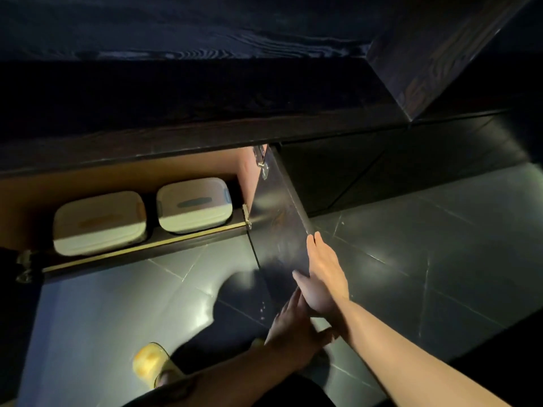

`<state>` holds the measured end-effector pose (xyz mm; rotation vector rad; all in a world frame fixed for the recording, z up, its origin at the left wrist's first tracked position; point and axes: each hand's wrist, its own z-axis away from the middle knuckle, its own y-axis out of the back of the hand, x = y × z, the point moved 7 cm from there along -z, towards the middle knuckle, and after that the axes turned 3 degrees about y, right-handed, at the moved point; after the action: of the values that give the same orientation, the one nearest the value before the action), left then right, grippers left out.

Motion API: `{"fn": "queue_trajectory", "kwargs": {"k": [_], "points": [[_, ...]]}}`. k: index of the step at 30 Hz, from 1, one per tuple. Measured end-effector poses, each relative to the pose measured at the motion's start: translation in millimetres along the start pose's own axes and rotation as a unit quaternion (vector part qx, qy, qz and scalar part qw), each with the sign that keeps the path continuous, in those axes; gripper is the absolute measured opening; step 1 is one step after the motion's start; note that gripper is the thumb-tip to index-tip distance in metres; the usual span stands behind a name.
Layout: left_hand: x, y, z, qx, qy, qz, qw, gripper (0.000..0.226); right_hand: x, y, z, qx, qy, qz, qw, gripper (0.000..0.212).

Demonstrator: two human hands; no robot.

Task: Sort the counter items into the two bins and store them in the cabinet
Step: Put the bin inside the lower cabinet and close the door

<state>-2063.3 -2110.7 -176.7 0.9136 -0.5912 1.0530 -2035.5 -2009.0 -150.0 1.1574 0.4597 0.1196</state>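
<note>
Two white lidded bins stand side by side on the shelf of the open cabinet (147, 248). The left bin (98, 223) has an orange handle mark on its lid. The right bin (194, 205) has a blue one. The dark right cabinet door (279, 227) stands open toward me. My right hand (321, 274) lies flat with straight fingers on the door's outer edge. My left hand (289, 326) is lower, its fingers straight against the door's lower part, partly under my right wrist.
The dark countertop (205, 83) overhangs the cabinet. A left door hinge (25, 267) shows at the left edge. Grey floor tiles (426, 245) spread to the right. My yellow slipper (150, 364) and dark trouser legs are below.
</note>
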Motion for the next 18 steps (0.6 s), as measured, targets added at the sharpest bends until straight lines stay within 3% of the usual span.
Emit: {"fn": "queue_trajectory", "kwargs": {"k": [5, 9, 14, 18], "points": [[-25, -9, 9, 0.033, 0.056, -0.074, 0.995, 0.083, -34, -15, 20, -0.021, 0.067, -0.043, 0.997, 0.081], [-65, 23, 30, 0.126, 0.065, -0.098, 0.985, 0.074, -76, -35, 28, -0.053, 0.133, -0.069, 0.987, 0.085], [-116, 91, 70, 0.245, 0.087, 0.065, 0.963, 0.053, -124, -53, 25, -0.075, 0.196, -0.064, 0.976, 0.085], [-148, 146, 91, 0.296, 0.121, 0.055, 0.946, 0.039, -163, -69, 20, -0.056, 0.232, 0.032, 0.970, 0.075]]}}
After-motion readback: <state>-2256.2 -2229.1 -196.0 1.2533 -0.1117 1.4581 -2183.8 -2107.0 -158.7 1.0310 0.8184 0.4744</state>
